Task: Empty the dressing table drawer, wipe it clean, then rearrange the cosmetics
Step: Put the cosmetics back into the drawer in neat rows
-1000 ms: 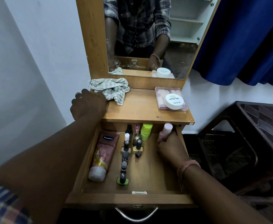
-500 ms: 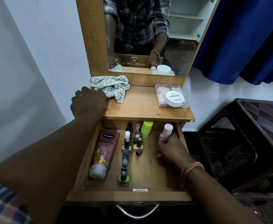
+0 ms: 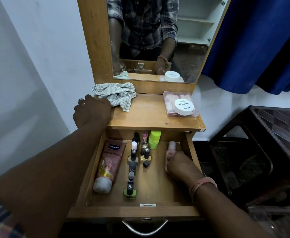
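Open drawer [image 3: 158, 209]: right hand [image 3: 180, 164] grips pink bottle [image 3: 171, 146]

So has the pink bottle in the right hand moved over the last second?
Yes. The pink bottle has dropped from level with the drawer opening's top edge down toward its floor, gripped by the right hand.

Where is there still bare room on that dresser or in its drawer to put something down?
On the tabletop, bare wood lies between the striped cloth and the pink case. In the drawer, the floor is free between the nail polish column and the right hand, toward the front. The back is crowded around the green bottle.
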`<state>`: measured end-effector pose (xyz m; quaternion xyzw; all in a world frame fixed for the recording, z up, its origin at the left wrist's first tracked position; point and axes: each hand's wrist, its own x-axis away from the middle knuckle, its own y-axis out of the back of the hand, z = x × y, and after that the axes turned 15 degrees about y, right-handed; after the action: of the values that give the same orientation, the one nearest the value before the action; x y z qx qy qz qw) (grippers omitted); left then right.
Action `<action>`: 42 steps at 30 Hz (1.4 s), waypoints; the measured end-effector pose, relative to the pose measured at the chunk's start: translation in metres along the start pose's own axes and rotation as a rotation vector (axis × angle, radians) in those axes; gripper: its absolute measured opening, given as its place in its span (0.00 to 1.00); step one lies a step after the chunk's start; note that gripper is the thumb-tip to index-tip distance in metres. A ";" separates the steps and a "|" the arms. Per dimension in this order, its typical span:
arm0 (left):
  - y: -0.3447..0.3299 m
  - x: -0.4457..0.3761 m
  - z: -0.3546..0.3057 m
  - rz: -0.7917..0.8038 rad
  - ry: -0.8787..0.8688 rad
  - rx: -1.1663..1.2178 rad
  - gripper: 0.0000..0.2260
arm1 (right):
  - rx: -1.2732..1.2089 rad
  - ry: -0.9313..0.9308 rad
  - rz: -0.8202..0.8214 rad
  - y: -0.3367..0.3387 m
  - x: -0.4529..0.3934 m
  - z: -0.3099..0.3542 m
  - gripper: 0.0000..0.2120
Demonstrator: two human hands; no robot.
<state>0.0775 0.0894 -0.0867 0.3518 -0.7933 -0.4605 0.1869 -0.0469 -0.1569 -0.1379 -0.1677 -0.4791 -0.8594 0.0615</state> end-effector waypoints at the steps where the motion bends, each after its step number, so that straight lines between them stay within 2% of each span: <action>1: 0.000 0.000 0.000 0.001 -0.003 0.001 0.26 | 0.063 0.011 0.001 -0.003 -0.002 0.000 0.29; 3: 0.000 -0.001 0.000 -0.001 -0.005 -0.006 0.27 | 0.226 0.114 -0.069 -0.009 0.000 0.001 0.33; 5: 0.000 0.000 -0.001 -0.003 -0.002 -0.014 0.27 | 0.347 0.201 -0.196 -0.014 0.006 -0.003 0.29; 7: 0.001 0.001 -0.001 -0.001 -0.003 -0.009 0.27 | 0.372 0.202 -0.272 -0.012 0.009 0.000 0.23; 10: 0.001 0.001 0.000 0.002 -0.007 0.000 0.27 | 0.391 0.132 -0.286 -0.005 0.011 0.011 0.20; 15: 0.002 0.003 0.000 0.006 -0.014 0.002 0.27 | 0.407 0.264 -0.286 0.000 0.022 0.013 0.20; 25: 0.008 0.008 -0.001 0.015 -0.016 0.013 0.26 | 0.285 0.259 -0.351 0.005 0.015 0.006 0.15; 28: 0.007 0.006 -0.001 0.012 -0.015 0.008 0.26 | 0.173 0.371 -0.533 0.019 0.023 0.001 0.06; 32: 0.003 0.003 -0.001 0.002 -0.009 -0.007 0.26 | 0.015 0.461 -0.860 0.053 0.037 0.012 0.09; 35: 0.002 0.002 -0.001 -0.002 -0.009 -0.005 0.26 | -0.057 0.482 -0.971 0.081 0.021 0.022 0.09; 37: 0.002 0.002 -0.001 -0.008 -0.010 -0.009 0.26 | -0.046 0.433 -0.910 0.099 0.001 0.026 0.16; 40: 0.002 0.002 0.000 -0.004 -0.016 -0.010 0.26 | 0.086 0.342 -0.656 0.112 -0.028 0.032 0.32; 42: 0.003 0.002 -0.001 0.002 -0.013 -0.001 0.26 | 0.166 0.332 -0.589 0.108 -0.040 0.033 0.34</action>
<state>0.0756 0.0885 -0.0838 0.3480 -0.7944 -0.4631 0.1824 0.0272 -0.1891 -0.0496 0.1252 -0.5588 -0.8139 -0.0985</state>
